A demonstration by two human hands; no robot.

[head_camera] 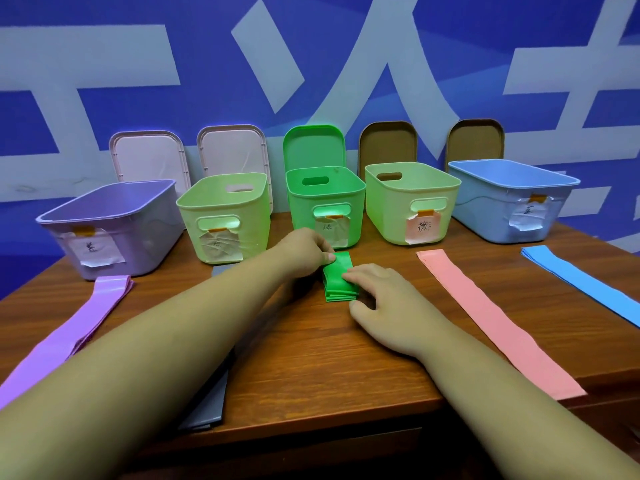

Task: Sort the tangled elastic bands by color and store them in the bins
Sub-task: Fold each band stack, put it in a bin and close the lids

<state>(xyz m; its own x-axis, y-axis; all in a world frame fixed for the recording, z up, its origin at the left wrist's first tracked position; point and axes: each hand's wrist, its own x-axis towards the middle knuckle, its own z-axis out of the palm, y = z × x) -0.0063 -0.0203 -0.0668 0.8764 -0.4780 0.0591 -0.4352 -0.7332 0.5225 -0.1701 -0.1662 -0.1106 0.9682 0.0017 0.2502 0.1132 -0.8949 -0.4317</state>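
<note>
With left hand [308, 249], pinches far edge of folded green elastic band [341, 282] — with right hand [377, 297], presses it flat under straight fingers, on brown wooden table [311, 358] just before green plastic bin [300, 211].

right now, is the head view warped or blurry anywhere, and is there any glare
Head view: wide-angle warp bows the table edges; the green band is sharp; the handle slot of the green bin glows, slightly blown out; its label is soft and hard to read.
</note>
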